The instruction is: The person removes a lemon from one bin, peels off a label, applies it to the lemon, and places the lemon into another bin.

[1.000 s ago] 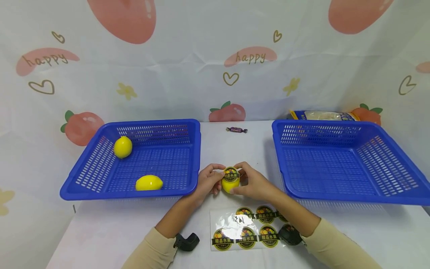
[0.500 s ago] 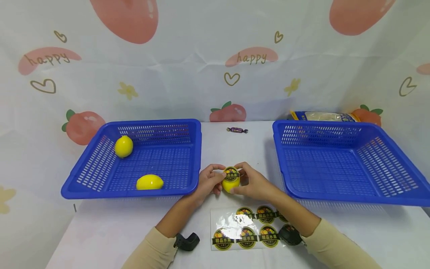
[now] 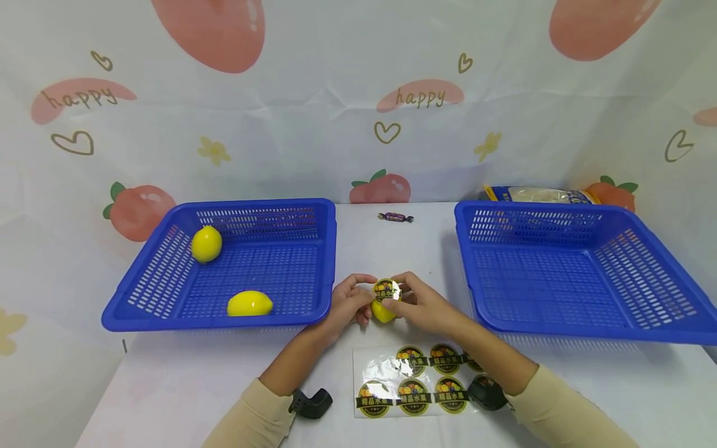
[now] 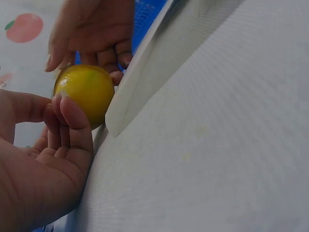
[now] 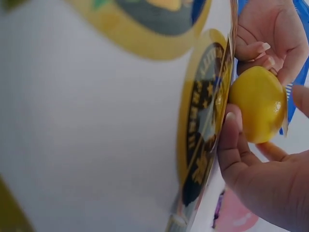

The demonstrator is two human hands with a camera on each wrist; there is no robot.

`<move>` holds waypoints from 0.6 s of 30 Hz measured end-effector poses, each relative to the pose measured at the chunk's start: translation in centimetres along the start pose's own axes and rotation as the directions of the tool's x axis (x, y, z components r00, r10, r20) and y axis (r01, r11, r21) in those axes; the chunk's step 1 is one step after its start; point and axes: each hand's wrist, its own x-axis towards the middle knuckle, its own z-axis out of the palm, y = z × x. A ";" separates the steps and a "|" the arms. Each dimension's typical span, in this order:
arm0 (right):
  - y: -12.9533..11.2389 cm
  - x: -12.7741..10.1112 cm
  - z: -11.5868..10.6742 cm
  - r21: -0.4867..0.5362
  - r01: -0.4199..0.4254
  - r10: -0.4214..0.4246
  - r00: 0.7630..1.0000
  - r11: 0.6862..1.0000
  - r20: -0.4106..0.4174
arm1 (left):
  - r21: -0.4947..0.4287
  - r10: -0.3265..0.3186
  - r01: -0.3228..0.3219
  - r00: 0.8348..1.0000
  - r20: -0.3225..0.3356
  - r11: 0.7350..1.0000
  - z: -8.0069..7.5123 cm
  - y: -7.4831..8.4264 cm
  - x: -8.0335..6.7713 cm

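Observation:
Between both hands, low in the middle of the head view, is a yellow lemon [image 3: 384, 313]. A round black-and-gold fruit sticker [image 3: 385, 289] lies over its upper face. My left hand [image 3: 348, 305] grips the lemon from the left, its curled fingers against the side in the left wrist view. From the right, my right hand [image 3: 427, 306] holds it with bent fingers, and the thumb overlaps the sticker's lower right part. In the right wrist view, the sticker's thin edge [image 5: 285, 121] stands out from the lemon [image 5: 258, 104].
A sheet of similar stickers [image 3: 364, 373] lies in front of the hands. At left, a blue basket [image 3: 213, 323] holds two lemons [image 3: 249, 303]; another blue basket [image 3: 582, 331] stands at right. Behind are a wrapped candy [image 3: 395, 217], a plastic packet [image 3: 540, 193] and a printed cloth.
My right thumb has moved up from the lemon's lower edge onto the sticker's lower right part. The lemon has shifted slightly to the right; the left hand keeps its grip.

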 end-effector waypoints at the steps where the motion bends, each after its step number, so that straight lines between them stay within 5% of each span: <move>1: 0.0 0.0 0.0 0.027 -0.005 0.005 1.000 1.000 0.000 | 0.000 0.001 -0.001 1.000 0.003 1.000 0.0 0.0 0.0; 5: 0.0 0.2 -0.1 0.112 -0.025 0.026 1.000 0.993 -0.007 | -0.007 0.006 -0.006 1.000 0.015 1.000 -0.1 0.0 0.0; 18: -0.4 0.6 0.0 0.120 -0.069 0.076 0.996 0.990 -0.053 | -0.006 -0.006 0.006 1.000 0.011 1.000 -0.1 0.2 -0.2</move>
